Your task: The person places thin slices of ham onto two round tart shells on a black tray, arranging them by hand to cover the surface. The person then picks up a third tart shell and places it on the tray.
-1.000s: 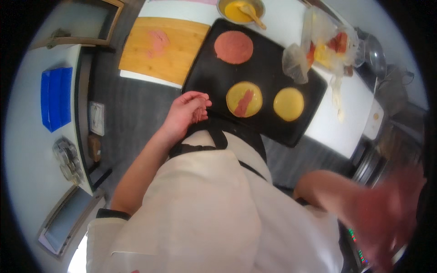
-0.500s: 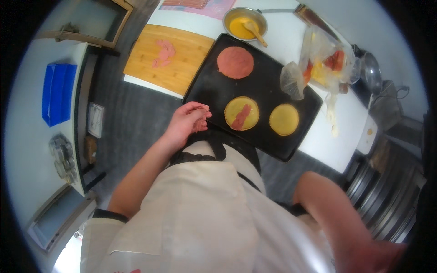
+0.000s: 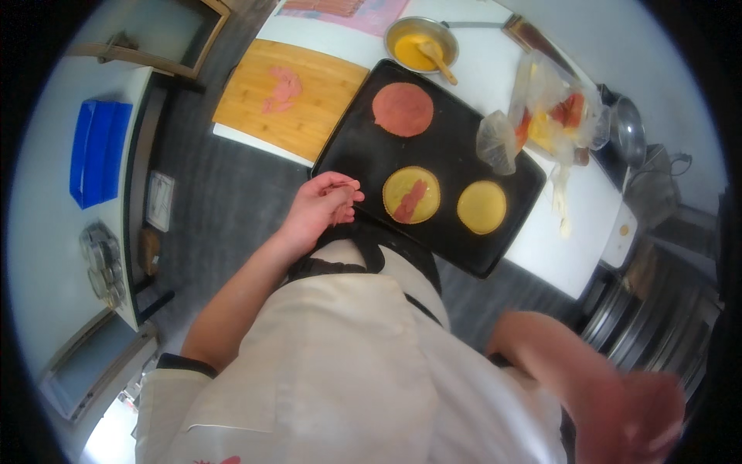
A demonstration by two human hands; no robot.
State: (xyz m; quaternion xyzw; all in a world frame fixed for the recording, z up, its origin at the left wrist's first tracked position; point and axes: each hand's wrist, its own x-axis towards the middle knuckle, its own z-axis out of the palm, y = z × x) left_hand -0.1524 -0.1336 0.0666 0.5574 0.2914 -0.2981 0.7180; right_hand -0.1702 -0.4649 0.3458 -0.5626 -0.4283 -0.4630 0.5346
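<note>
A black baking tray (image 3: 355, 155) lies on the white counter (image 3: 556, 247). On it are a round pink meat slice (image 3: 403, 109), a yellow round with a pink strip on top (image 3: 411, 194) and a plain yellow round (image 3: 481, 206). My left hand (image 3: 321, 207) hovers at the tray's near left edge, just left of the strip-topped round. Its fingers are curled together and nothing shows in them. My right hand (image 3: 641, 417) is low at the right, away from the counter and blurred. My white jacket fills the lower middle.
A wooden cutting board (image 3: 309, 116) with pink meat slices (image 3: 280, 87) lies left of the tray. Behind the tray stands a metal bowl (image 3: 421, 42) of yellow liquid with a wooden spoon. Plastic bags (image 3: 545, 108) sit on the right. A blue box (image 3: 93, 151) rests on the left shelf.
My right arm has swung down to the lower right. My left hand stays at the tray's edge, and the whole view has shifted slightly.
</note>
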